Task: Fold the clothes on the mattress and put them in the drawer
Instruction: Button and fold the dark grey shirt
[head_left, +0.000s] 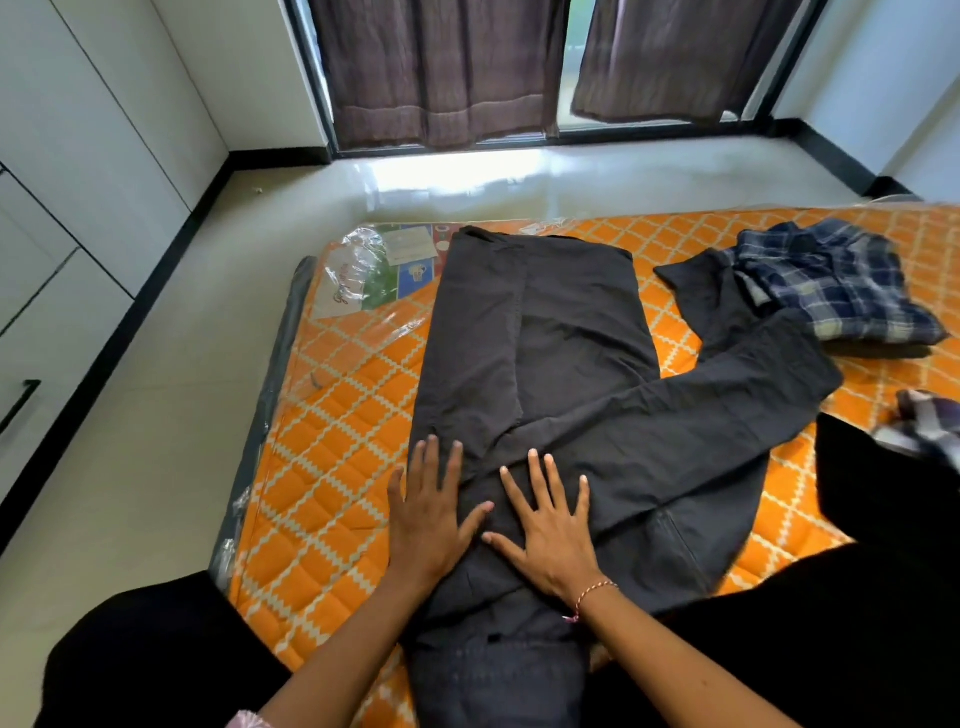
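Head view, looking down and forward. Floor (171, 364) pale and glossy, with white cabinet fronts (78, 171) along the left wall and dark brown curtains (436, 67) hanging over a window at the far end.

Mattress (332, 415) — orange quilted cover with a cream lattice pattern, clear plastic wrap bunched at its far left corner over a printed label (410, 247). It lies directly on the floor.

Dark grey trousers (576, 332) spread lengthwise down the middle of the mattress, waist end nearest the camera. One leg runs straight away toward the window; the other crosses over it and angles out to the right, its cuff ending near the plaid shirt. Fabric creased where the legs overlap.

Blue plaid shirt (831, 280) crumpled at the far right of the mattress, lying partly on a dark garment (711, 291). Another checked cloth (930, 426) at the right edge, blurred.

Left hand (431, 514) flat on the trousers' left side, fingers straight and spread, pressing down — holding nothing. Right hand (550, 525) just beside it, likewise flat with fingers splayed on the overlap of the legs; thumbs of both nearly touch. Red thread bracelet (592, 595) on the right wrist.
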